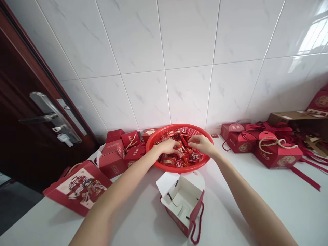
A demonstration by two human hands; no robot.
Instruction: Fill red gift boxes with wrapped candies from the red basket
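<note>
A red plastic basket [151, 155] full of wrapped candies [186, 160] stands against the wall. My left hand [169, 146] reaches into it from the left, its fingers closed at a red wrapped candy; the fingertips are partly hidden. Over the basket's right side is my right hand [203, 145], thumb and fingers curved and a little apart, with nothing visible between them. In front of the basket sits a small gift box [183, 198] with its top flaps up. Its inside is white, and a dark red cord handle [200, 223] hangs at its right side.
Several red gift boxes [112, 159] cluster left of the basket, near a red gift bag [79, 188]. More red boxes [278, 153] with ribbons and a brown carton [294, 118] stand at the right. A dark door [23, 85] is at the left; a tiled wall [189, 92] rises behind.
</note>
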